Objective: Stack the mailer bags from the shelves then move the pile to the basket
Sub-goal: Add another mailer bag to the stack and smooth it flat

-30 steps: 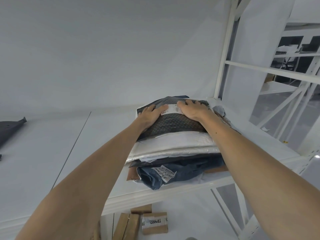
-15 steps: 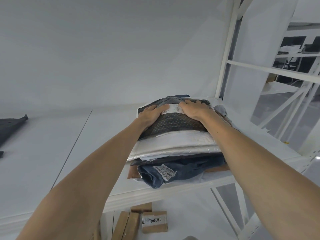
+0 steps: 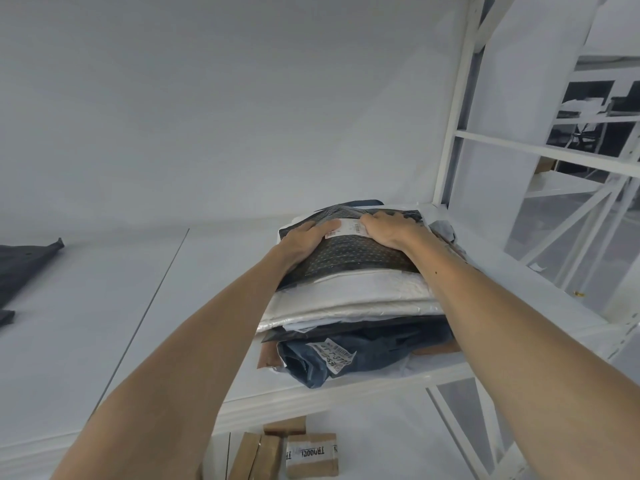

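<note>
Pile (image 3: 349,308) long axis left-right; left hand (image 3: 304,241) flat on top mailer bag (image 3: 349,258), right hand (image 3: 389,231) gripping it.

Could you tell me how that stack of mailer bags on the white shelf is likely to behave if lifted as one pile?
Probably floppy: the soft pile of mailer bags sags at its edges. The glossy dotted dark plastic bag on top may slide off the white padded mailer. Mismatched sizes suggest it could splay without support underneath.

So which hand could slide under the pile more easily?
Probably left: beside the left hand the shelf is bare; beside the right hand loose bags and the post crowd the pile.
</note>
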